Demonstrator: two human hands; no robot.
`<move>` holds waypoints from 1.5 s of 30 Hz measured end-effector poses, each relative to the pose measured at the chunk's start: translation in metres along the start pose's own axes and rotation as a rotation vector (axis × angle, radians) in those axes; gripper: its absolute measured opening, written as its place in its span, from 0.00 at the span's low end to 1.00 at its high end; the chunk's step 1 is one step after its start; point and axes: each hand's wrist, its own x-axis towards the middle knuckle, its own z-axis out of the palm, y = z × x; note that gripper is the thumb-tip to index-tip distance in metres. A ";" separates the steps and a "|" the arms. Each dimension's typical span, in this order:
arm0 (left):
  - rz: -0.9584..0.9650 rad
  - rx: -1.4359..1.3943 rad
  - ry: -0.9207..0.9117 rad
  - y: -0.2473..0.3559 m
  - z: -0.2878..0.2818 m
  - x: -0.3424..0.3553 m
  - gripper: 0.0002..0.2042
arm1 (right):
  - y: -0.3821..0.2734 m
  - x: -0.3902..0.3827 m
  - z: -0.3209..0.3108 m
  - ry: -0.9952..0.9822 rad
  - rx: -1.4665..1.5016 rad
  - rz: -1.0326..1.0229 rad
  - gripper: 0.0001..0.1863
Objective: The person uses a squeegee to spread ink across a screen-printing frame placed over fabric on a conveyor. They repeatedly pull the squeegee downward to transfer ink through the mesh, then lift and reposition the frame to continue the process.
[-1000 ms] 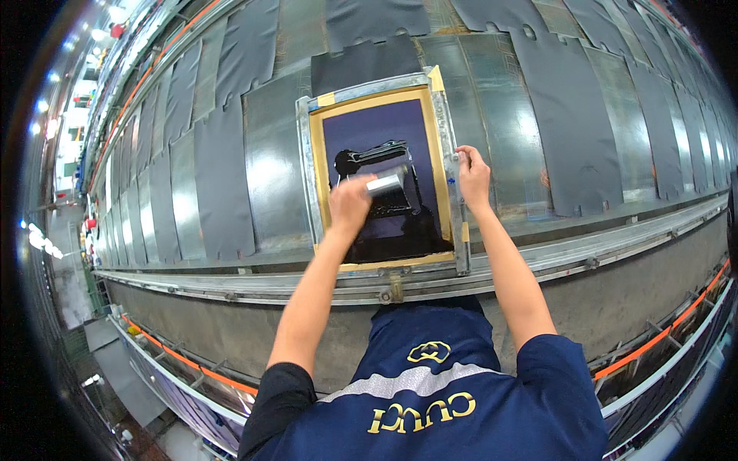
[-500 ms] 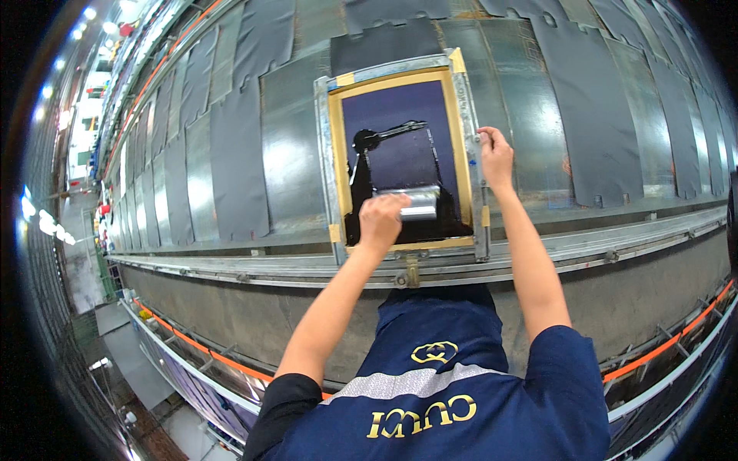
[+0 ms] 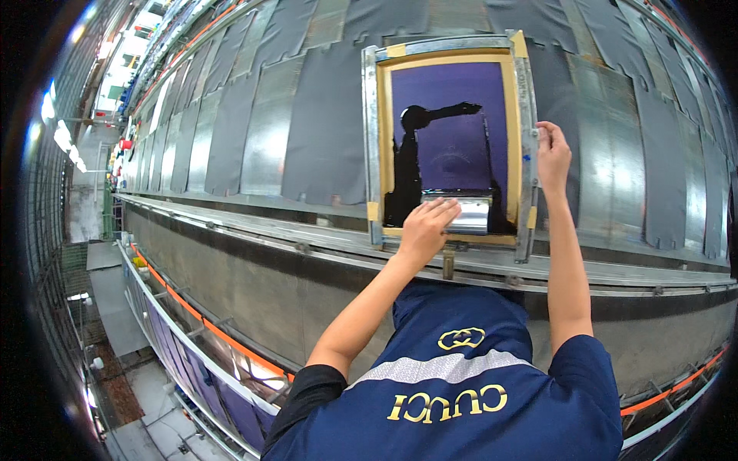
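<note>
**Metal squeegee (image 3: 473, 216), at near end of framed purple screen (image 3: 455, 157), left hand (image 3: 428, 230) upon it**

Head view. One squeegee, silver, inside the metal frame (image 3: 372, 146), just beside its near rail; long axis left to right, across the frame's longer dimension. Bare metal extends rightward from the grip. Left hand nearer: fingers pressed together over the squeegee's left part, holding it; thumb hidden.

One right hand (image 3: 553, 157), well apart from the squeegee, at the outer edge of the frame's right rail; fingers bent, fingertips touching there, whether pinching cannot be told.

One deposit of black ink (image 3: 406, 173): broad along the screen's left side, narrow on the right, a band at the far side. Yellow border (image 3: 386, 115) around the screen. Grey sheets (image 3: 327, 127) on the table beside the frame; metal rail (image 3: 254, 232) along the table's near edge.
</note>
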 end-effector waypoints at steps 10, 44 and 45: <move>-0.050 0.129 -0.107 -0.225 -0.139 -0.083 0.24 | -0.095 -0.112 0.234 -0.021 0.061 0.100 0.09; 0.052 0.151 0.046 -0.314 -0.153 -0.031 0.19 | -0.095 -0.129 0.293 0.011 -0.018 0.175 0.09; 0.050 0.151 0.037 -0.313 -0.152 -0.045 0.20 | -0.094 -0.126 0.291 0.017 -0.021 0.169 0.09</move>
